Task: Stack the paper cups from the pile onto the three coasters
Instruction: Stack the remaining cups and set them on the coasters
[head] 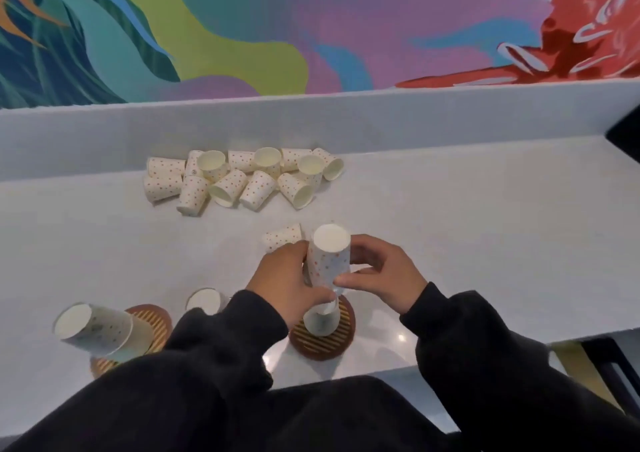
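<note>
We judge the job partly done: a tall stack (329, 261) stands on the coaster (311, 347) nearest us, and both hands are on it. The left hand (289, 278) has its grip curled round the stack's middle from the left. The right hand (384, 273) pinches it between thumb and fingertips from the right, so neither grip is free. Left of that coaster a single cup (206, 301) shows above the sleeve (214, 341) (whatever it stands on is hidden). Further left a leaning stack (95, 328) sits on a second coaster (157, 323), tipped enough that we think it may want straightening. Plenty is left: the pile (239, 180) lies well beyond the coaster, a dozen or so cups on their sides. One stray cup (282, 237) lies between pile and coaster, just past the left hand. As for room, the surface (485, 244) is open to the right of the coaster and between it and the pile. Its near edge runs close on our side of the coaster, so a stack pulled toward us has little margin. A raised ledge (346, 116) closes the far side behind the pile, and a dark object (625, 128) juts in far to the right.
</note>
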The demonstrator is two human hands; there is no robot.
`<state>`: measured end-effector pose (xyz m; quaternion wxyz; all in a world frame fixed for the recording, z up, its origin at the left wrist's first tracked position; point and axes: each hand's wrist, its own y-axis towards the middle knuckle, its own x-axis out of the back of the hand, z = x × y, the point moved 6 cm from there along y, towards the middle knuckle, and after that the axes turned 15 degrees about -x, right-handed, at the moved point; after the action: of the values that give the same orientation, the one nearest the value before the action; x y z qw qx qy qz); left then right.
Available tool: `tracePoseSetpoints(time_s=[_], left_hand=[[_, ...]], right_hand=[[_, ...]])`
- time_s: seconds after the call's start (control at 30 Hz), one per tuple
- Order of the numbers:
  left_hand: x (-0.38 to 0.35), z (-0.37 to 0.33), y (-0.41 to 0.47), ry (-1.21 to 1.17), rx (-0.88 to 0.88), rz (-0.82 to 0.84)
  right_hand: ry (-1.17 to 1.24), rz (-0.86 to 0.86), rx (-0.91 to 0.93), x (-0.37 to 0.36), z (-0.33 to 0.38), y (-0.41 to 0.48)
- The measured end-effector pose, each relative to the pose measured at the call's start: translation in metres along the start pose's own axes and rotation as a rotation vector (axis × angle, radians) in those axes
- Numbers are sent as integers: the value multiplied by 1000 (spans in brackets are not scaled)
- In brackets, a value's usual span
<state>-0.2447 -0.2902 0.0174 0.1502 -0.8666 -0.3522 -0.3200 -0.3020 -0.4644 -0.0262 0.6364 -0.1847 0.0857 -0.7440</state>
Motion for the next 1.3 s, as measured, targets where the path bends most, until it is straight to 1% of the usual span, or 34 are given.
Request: tracePoseSetpoints(time_s=[0.13, 0.23, 0.47, 0.6, 0.83, 1.07, 1.23, 1.3], left_hand=[[-24, 17, -17, 95, -12, -19], [-38, 36, -21, 96, -11, -24], [-70, 67, -20, 145, 11, 47], [-83, 80, -21, 122, 34, 82], [-93, 93, -20, 66, 60, 80], [-98, 104, -19, -6, 114, 77], [-100, 108, -23, -62, 181, 90], [-90, 95, -26, -56, 171, 57]], right_hand=[[-91, -15, -30, -10, -26, -5], [-113, -11, -52, -15, -43, -5], [-161, -16, -146, -24, -75, 2], [-238, -26, -182, -31, -90, 8], [-205, -21, -229, -34, -102, 11], [-242, 5, -247, -30, -107, 19], [-356, 45, -261, -29, -109, 23], [-452, 12, -242, -20, -102, 29]])
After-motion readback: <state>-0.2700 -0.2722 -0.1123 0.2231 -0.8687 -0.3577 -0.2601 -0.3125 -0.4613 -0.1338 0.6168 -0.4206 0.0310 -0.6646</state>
